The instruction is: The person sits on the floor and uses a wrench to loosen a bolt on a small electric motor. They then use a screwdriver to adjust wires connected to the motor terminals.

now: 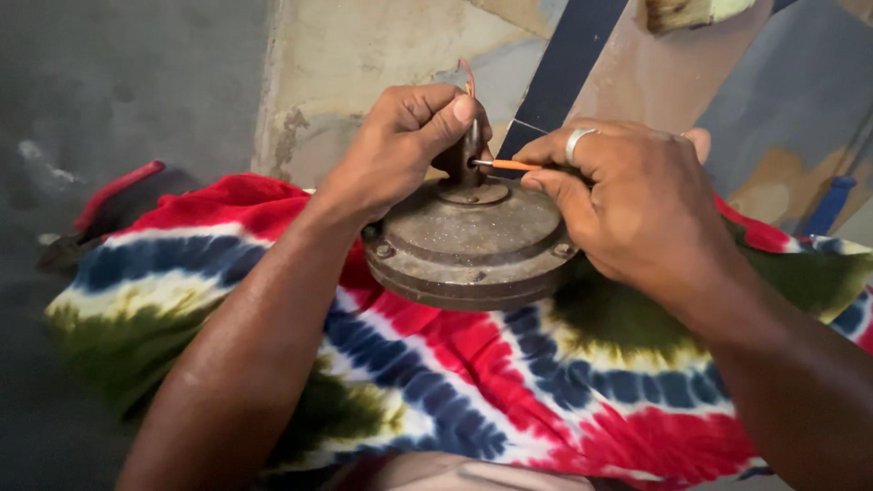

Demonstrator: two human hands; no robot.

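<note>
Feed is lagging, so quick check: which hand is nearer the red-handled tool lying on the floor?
Left. The left hand grips the shaft on the round metal motor housing, on the side toward the red-handled tool. The right hand, holding an orange wire, is beyond the housing.

Motor housing: dull, rusty metal, rough under your hands.
Cloth beneath the housing: soft matt tie-dyed fabric.
Wire above the housing: smooth orange plastic sheath.
Your ring: shiny metal.
</note>
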